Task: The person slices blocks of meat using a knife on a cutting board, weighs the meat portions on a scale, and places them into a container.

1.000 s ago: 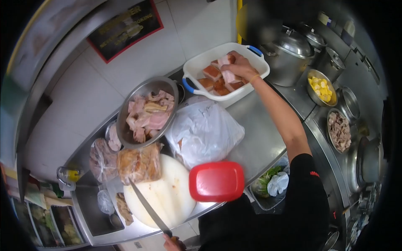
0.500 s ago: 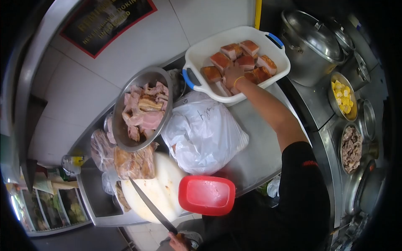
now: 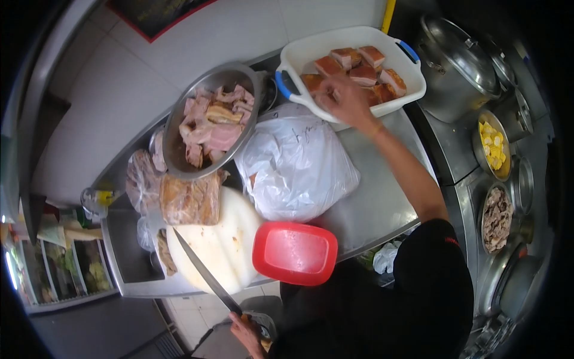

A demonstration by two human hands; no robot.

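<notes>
My right hand (image 3: 344, 99) is over the near left part of a white tub (image 3: 382, 112) with blue handles. Its bent fingers are smeared by motion, and whether they hold anything is unclear. Browned, thick-cut meat chunks (image 3: 363, 75) lie in the tub. At the bottom, my left hand (image 3: 246, 335) is closed round the handle of a long knife (image 3: 206, 274). The knife's blade slants over a round white cutting board (image 3: 230, 251). Plastic-wrapped meat (image 3: 190, 199) rests on the board's far edge. An upright red container (image 3: 295, 252) is at the board's right.
A full white plastic bag (image 3: 299, 167) lies between the tub and red container. Left of it, a steel bowl (image 3: 170, 140) holds meat slices. Lidded pots (image 3: 457, 66), a bowl of yellow pieces (image 3: 492, 143) and a dish of chopped meat (image 3: 497, 218) stand at right. A sink (image 3: 134, 251) is at left.
My right hand has risen from among the chunks and moved toward the tub's near left side. A chunk it gripped earlier is no longer visible in it. My left hand still holds the knife.
</notes>
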